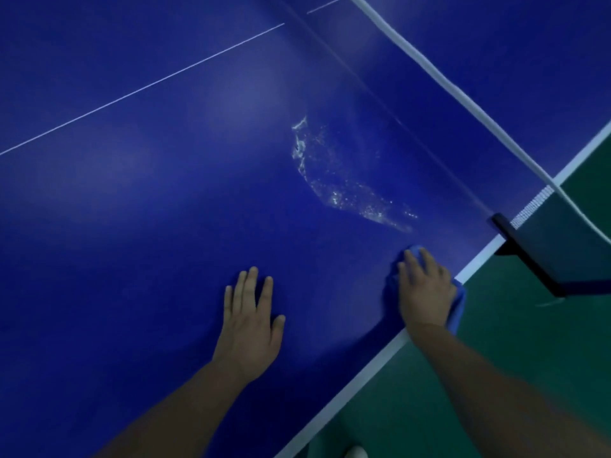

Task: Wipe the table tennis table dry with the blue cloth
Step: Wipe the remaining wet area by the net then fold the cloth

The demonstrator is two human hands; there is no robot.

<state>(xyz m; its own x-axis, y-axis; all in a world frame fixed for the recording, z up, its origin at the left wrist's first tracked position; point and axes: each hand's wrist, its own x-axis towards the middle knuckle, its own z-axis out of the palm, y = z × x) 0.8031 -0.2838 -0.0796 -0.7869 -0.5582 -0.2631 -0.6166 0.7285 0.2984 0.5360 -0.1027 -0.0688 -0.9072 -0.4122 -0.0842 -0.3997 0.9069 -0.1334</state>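
A dark blue table tennis table (148, 209) fills the head view. A glistening patch of water (344, 183) lies on it near the net. My right hand (425, 290) presses flat on a blue cloth (458, 309) at the table's white side edge, just below the water; the cloth pokes out past my fingertips and hangs over the edge by my wrist. My left hand (251, 322) rests flat on the bare table surface, fingers straight, to the left of the cloth.
The net with its white top band (439, 77) runs diagonally across the upper right. Its black clamp post (529, 256) sticks out over the table's side edge, close to my right hand. Green floor (496, 375) lies beyond the white edge line (363, 371).
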